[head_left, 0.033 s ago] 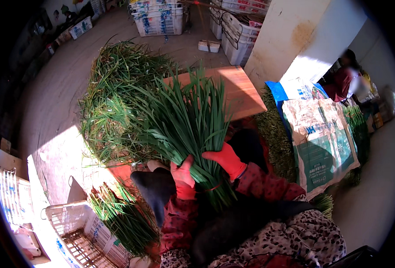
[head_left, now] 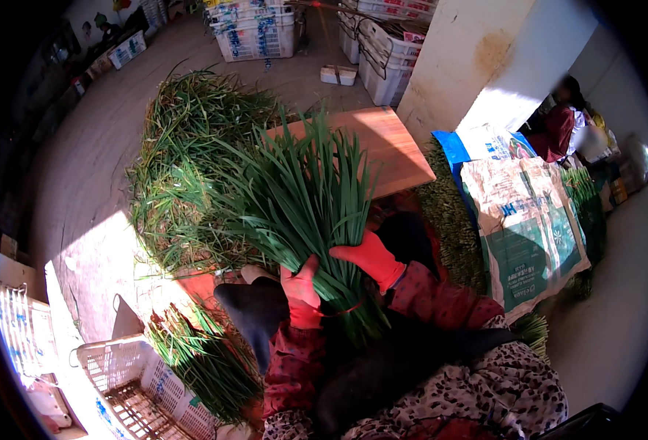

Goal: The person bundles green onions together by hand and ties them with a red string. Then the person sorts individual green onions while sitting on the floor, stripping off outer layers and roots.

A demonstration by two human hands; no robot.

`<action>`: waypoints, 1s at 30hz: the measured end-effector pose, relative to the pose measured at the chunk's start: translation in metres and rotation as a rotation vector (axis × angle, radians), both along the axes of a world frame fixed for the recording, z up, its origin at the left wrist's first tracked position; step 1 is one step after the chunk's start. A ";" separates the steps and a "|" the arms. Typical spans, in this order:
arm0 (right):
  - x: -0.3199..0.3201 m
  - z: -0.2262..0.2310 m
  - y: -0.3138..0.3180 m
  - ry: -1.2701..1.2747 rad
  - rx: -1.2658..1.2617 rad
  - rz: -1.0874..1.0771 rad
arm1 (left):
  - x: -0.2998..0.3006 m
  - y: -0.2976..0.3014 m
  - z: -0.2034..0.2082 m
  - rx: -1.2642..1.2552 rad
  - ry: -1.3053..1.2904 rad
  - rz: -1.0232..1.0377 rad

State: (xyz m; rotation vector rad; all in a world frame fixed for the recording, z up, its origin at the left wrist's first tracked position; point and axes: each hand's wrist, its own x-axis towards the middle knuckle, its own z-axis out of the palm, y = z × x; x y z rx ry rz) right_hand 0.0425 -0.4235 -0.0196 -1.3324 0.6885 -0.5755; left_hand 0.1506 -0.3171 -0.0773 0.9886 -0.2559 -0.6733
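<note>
A thick bunch of Chinese chives [head_left: 305, 198], with long flat green leaves, stands fanned out over my lap with its tips pointing away from me. My left hand [head_left: 302, 293], in a red glove, is closed round its left side, thumb up. From the right, my right hand [head_left: 374, 262], also red-gloved, grips the bunch with its thumb lying across the leaves; its other fingers are hidden. A thin red band [head_left: 347, 311] runs round the stalks below my hands. The stalk ends drop into shadow near my lap.
Loose leaves lie in a large heap [head_left: 192, 161] ahead on the left, beside a wooden board [head_left: 397, 150]. More chives [head_left: 203, 359] rest by a white plastic basket [head_left: 107, 367]. At right, a sack [head_left: 529, 227] covers more greens near a pillar [head_left: 470, 66]. A person [head_left: 555, 132] sits beyond.
The view has shifted very slightly. My hands and the bunch keep nearly the same place and grip.
</note>
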 end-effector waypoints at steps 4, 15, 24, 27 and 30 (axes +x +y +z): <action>0.011 0.046 -0.083 -0.051 -0.173 -0.063 | -0.007 -0.018 0.025 -0.001 0.159 -0.080; -0.094 0.041 -0.131 0.441 0.082 0.255 | 0.070 -0.092 0.019 0.000 0.490 -0.323; -0.154 0.031 -0.096 0.492 -0.729 -0.432 | 0.028 -0.100 0.036 -0.185 0.448 -0.919; -0.170 0.074 -0.082 0.422 -0.492 -0.447 | 0.014 -0.134 0.038 -0.045 0.254 -0.771; -0.203 0.088 -0.055 0.594 -0.613 -0.166 | -0.053 -0.178 0.050 0.041 0.210 -0.587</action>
